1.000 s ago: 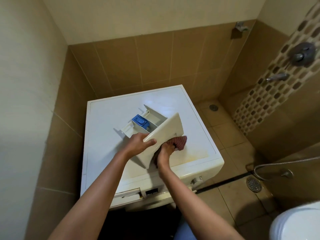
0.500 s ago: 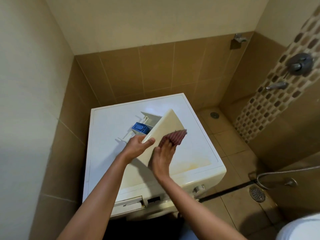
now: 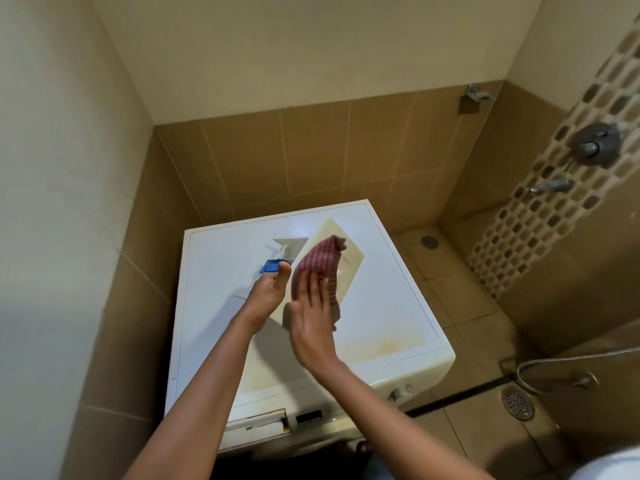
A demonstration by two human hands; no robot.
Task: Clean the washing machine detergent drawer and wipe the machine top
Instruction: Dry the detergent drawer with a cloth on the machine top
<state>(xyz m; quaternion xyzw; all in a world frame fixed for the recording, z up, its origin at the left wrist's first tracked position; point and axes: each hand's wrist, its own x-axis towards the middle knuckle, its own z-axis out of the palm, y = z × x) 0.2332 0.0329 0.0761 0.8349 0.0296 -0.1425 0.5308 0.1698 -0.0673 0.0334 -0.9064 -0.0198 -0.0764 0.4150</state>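
A white detergent drawer (image 3: 349, 258) with a blue insert (image 3: 270, 266) is tilted up over the white washing machine top (image 3: 391, 306). My left hand (image 3: 268, 292) grips the drawer's left edge, thumb up by the blue insert. My right hand (image 3: 313, 323) presses a dark red striped cloth (image 3: 320, 268) flat against the drawer's cream front panel, fingers spread. The drawer's compartments are mostly hidden behind the panel. The empty drawer slot (image 3: 256, 426) shows on the machine's front, low left.
Yellowish stains (image 3: 381, 344) mark the machine top near its front right. Tiled walls close in behind and on the left. To the right lie the tiled floor with two drains (image 3: 517, 403), a hose (image 3: 554, 362), wall taps (image 3: 550, 185) and a toilet edge (image 3: 609, 465).
The drawer has tipped up further, its front panel facing me. My right hand came out from under it and slid the cloth up over the panel. The camera tilted upward.
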